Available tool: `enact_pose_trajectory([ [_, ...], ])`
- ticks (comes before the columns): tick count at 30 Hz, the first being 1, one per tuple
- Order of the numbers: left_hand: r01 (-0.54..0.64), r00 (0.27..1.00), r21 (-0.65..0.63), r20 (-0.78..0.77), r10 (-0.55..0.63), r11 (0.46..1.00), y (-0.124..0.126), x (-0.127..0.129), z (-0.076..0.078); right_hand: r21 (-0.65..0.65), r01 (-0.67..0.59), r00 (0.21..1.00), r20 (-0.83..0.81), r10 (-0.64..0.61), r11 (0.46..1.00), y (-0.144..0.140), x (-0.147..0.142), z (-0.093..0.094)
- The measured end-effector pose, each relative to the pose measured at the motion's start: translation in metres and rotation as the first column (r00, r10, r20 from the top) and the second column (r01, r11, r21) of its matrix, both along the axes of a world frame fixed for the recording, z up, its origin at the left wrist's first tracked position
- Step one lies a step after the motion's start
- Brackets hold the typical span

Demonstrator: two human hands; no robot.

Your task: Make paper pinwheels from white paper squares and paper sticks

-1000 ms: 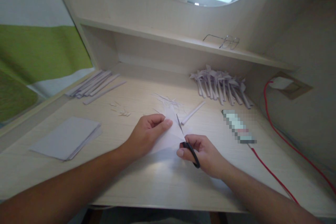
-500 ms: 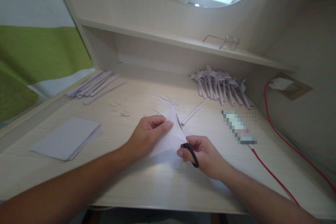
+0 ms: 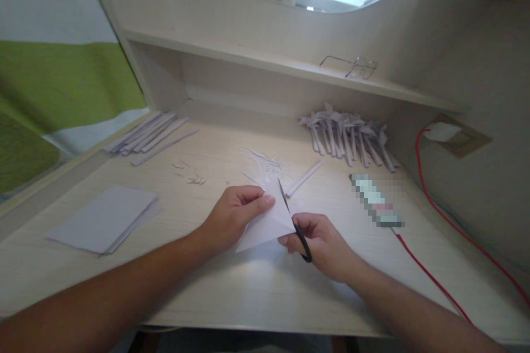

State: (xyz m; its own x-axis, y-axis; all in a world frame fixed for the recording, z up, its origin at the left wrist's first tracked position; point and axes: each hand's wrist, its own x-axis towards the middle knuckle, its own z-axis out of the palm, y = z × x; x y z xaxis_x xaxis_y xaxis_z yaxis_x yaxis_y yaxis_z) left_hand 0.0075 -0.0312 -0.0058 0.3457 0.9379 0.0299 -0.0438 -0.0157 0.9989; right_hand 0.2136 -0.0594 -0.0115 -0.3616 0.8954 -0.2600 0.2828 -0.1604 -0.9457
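Observation:
A white sheet of paper (image 3: 265,229) is pinched between the thumb and fingers of my left hand (image 3: 236,212), above the middle of the desk. My right hand (image 3: 325,245) grips black-handled scissors (image 3: 305,248), whose blade lies along the paper's right edge. Part of the scissors is hidden behind the paper and my fingers. Just beyond the paper lie thin paper strips (image 3: 265,161) in a loose heap. A single rolled paper tube (image 3: 305,177) rests to the right of them.
Paper pinwheels on sticks (image 3: 348,129) are lined up at the back right. Rolled tubes (image 3: 149,132) lie at the back left, stacked paper (image 3: 105,218) nearer. A phone (image 3: 376,201) with a red cable (image 3: 430,276) sits right. Glasses (image 3: 362,68) rest on the shelf (image 3: 248,58).
The paper has tilted slightly and its lower corner shows more below my left hand. My left hand has shifted slightly, and the scissor handle has turned a little in my right hand.

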Motion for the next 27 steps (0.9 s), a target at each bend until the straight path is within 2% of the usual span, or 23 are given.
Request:
enact_pose_trajectory([
  [5,0.049,0.999,-0.018,0.007,-0.048,0.999,0.000,0.002,-0.001,-0.023,-0.009,0.998,-0.058,0.008,1.000,0.001,0.001,-0.003],
  [21,0.051,0.998,-0.089,0.041,-0.047,0.995,0.000,0.002,-0.005,0.001,0.025,0.999,-0.040,-0.025,1.000,0.005,0.002,-0.012],
  [27,0.089,0.996,-0.086,0.021,-0.088,0.992,0.002,0.003,-0.006,-0.022,0.022,0.996,-0.087,-0.023,1.000,0.007,0.003,-0.016],
])
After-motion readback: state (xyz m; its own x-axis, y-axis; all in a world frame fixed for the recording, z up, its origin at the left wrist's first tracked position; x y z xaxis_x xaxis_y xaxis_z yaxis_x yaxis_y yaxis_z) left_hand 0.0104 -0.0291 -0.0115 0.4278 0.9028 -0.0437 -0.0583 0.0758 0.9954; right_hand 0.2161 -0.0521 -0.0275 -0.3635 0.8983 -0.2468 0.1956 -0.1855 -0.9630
